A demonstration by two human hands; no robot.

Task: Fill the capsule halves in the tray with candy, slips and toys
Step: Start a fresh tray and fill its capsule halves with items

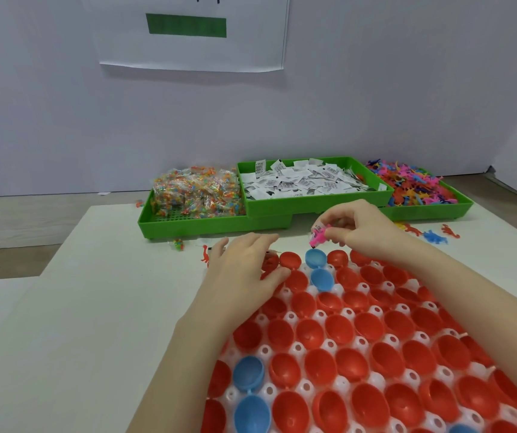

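A white tray [305, 387] full of open red capsule halves [338, 331] lies in front of me, with a few blue ones mixed in. My right hand [358, 228] pinches a pink toy with a folded slip [319, 236] just above a blue capsule half [315, 257] in the far row. My left hand [244, 264] rests on the tray's far left corner, fingers touching a red half [290, 260]. Whether it holds anything I cannot tell.
Three green bins stand at the back: candy packets [194, 193] left, paper slips [307, 179] middle, coloured plastic toys [413, 185] right. Loose toys [435, 235] lie on the white table right of the tray, and a red toy [204, 254] and candy [177, 244] on the left.
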